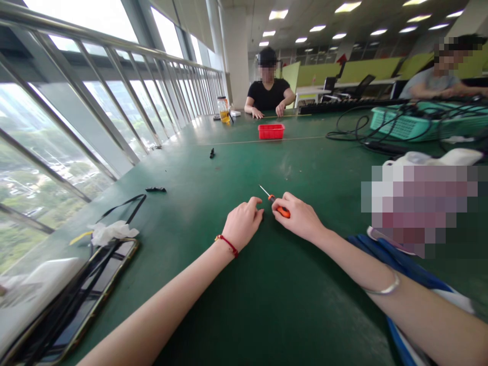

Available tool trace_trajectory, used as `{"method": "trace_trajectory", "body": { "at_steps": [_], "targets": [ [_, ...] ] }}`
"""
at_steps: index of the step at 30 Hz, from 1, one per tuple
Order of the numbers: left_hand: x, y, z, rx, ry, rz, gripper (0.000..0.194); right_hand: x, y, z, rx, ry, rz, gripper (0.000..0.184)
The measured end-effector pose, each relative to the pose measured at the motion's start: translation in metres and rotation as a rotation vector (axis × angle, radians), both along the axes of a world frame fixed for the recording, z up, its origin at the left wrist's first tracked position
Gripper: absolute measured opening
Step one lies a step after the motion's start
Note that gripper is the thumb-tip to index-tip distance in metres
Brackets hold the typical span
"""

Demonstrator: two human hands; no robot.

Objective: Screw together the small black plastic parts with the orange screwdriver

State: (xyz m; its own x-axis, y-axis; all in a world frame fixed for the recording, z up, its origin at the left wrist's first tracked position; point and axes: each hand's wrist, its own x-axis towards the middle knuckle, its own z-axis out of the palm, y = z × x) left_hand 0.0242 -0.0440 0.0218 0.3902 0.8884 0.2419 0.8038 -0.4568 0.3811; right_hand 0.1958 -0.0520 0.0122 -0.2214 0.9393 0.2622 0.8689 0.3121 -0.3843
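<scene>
A screwdriver [282,211] with an orange and black handle and a thin metal shaft is gripped in my right hand [299,214]. Its tip points up and to the left, away from me, above the green table [213,284]. Just left of it, my left hand [242,221] is closed with curled fingers. Something small and dark shows by its fingertips, too hidden to name. The two hands are close but apart. Farther off on the table lie a black piece [156,189] and another small black piece [212,153].
A red plastic basket [271,132] stands ahead, before a seated person [268,91]. At left are a phone [102,284], a strap and crumpled tissue [112,233]. To the right are a teal basket [400,123] with black cables and a blurred bag-like item [419,203].
</scene>
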Motion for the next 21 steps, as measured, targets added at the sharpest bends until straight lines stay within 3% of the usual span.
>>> {"method": "trace_trajectory", "body": {
  "at_steps": [4,10,15,21],
  "targets": [
    [-0.002,0.003,0.007,-0.223,-0.287,-0.094,0.027,-0.001,-0.002,0.001,-0.003,0.001,0.089,0.016],
    [-0.012,0.012,0.008,0.106,0.075,-0.178,0.018,0.000,0.000,0.000,-0.007,0.007,0.082,0.020],
    [-0.013,0.015,0.003,0.090,0.092,-0.238,0.017,0.001,0.004,-0.004,0.013,-0.010,0.104,0.016],
    [-0.014,0.017,0.005,0.009,-0.043,-0.246,0.010,0.003,0.004,-0.005,0.058,0.041,0.137,0.017]
  ]
}}
